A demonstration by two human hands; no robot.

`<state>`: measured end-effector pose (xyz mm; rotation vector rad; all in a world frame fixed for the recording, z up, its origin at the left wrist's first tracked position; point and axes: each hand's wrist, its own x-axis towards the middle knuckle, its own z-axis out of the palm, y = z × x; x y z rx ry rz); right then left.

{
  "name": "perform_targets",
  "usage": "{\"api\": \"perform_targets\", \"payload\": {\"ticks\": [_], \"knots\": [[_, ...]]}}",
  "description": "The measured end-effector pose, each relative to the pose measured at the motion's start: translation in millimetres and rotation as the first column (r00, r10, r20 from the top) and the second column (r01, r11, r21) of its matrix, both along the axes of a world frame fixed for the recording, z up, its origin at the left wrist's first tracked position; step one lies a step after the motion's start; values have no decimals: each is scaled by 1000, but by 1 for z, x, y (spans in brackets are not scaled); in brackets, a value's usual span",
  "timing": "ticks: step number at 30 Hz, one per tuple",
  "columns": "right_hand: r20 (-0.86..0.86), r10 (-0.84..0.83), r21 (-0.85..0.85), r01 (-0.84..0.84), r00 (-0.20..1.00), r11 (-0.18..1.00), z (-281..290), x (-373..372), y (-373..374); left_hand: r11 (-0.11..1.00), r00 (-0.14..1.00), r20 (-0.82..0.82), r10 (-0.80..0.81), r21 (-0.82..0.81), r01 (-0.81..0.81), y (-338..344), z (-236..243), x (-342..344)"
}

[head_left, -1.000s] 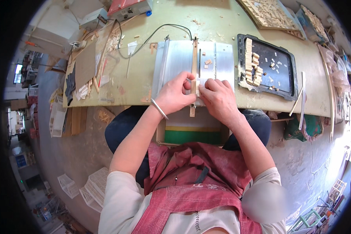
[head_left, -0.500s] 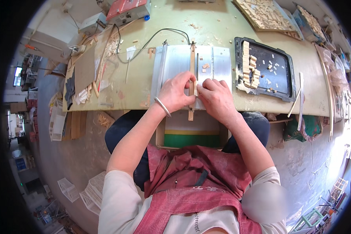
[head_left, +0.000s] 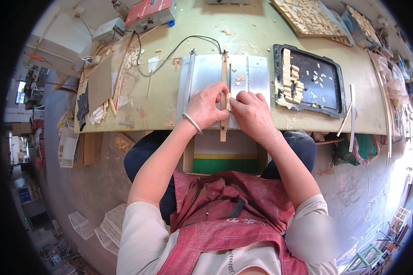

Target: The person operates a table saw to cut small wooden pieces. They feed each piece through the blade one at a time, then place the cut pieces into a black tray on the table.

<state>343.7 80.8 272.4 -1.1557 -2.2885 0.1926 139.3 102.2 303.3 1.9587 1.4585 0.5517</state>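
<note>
A silver metal saw-table plate (head_left: pixel 202 71) carries a wooden guide strip (head_left: pixel 224 64) running front to back, a dark slot and loose wooden squares (head_left: pixel 240 79). My left hand (head_left: pixel 207 106), with a white bangle on the wrist, is closed at the strip's near part, index finger and thumb curled against it. My right hand (head_left: pixel 252 112) is closed just right of it, fingertips pinching or pressing a small pale wooden piece (head_left: pixel 228 101) beside the strip; the fingers partly hide it.
A black tray (head_left: pixel 339 87) of wooden blocks lies right. A board piled with blocks (head_left: pixel 307 16) is behind it. A red control box (head_left: pixel 147 11), black cable (head_left: pixel 174 49) and cardboard (head_left: pixel 98 78) are left. An open box (head_left: pixel 226 162) sits below the table edge.
The whole view has shifted slightly, so the plate and tray sit a little further left in frame. Both hands remain at the strip, with only small finger movements.
</note>
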Motion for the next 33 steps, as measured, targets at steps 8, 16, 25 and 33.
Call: {"api": "perform_targets", "payload": {"ticks": [8,16,25,33], "knots": [[-49,-166,17,167,985,986,44,42,-14,997,998,49,-35,69,31,5,-15,3],[-140,-919,-16,927,369,374,-50,316,-67,999,996,86,-4,-43,8,7,-8,13],[-212,-930,-572,733,301,368,-184,429,-67,1000,999,-36,-16,20,17,3,-2,5],[-406,-914,-749,578,-15,324,-86,345,-86,998,999,-11,35,-49,-35,-3,2,0]]}}
